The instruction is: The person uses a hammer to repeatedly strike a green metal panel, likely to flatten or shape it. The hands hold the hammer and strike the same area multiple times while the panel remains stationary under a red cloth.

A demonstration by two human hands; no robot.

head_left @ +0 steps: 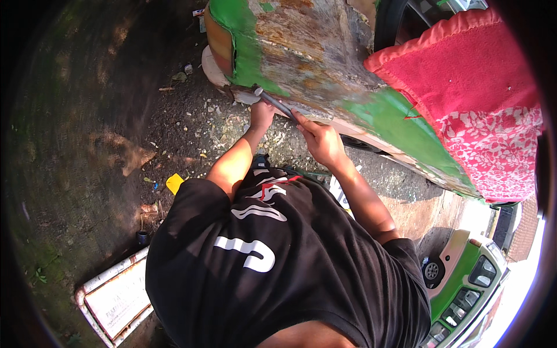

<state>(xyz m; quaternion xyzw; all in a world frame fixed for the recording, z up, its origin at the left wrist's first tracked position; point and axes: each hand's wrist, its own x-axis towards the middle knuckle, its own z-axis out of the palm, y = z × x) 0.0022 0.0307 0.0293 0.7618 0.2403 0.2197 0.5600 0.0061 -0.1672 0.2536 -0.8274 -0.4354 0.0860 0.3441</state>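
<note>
My right hand (323, 141) is wrapped round the handle of a grey hammer (278, 105). The tool slants up to the left, its pale round head close to the lower edge of a vehicle body panel (301, 69). That panel is patchy, with green paint, brown rust and scraped bare areas. My left hand (262, 115) is closed beside the hammer head, against the panel's lower edge. The hammer and shadow cover its fingers, so what they hold is hidden.
A red towel (458, 69) with a white flower pattern hangs over the vehicle at right. Paint chips litter the ground (217, 130) below. A rusty white metal frame (116, 301) lies at lower left, a yellow object (174, 183) near my left arm. A green and white van (464, 284) stands at lower right.
</note>
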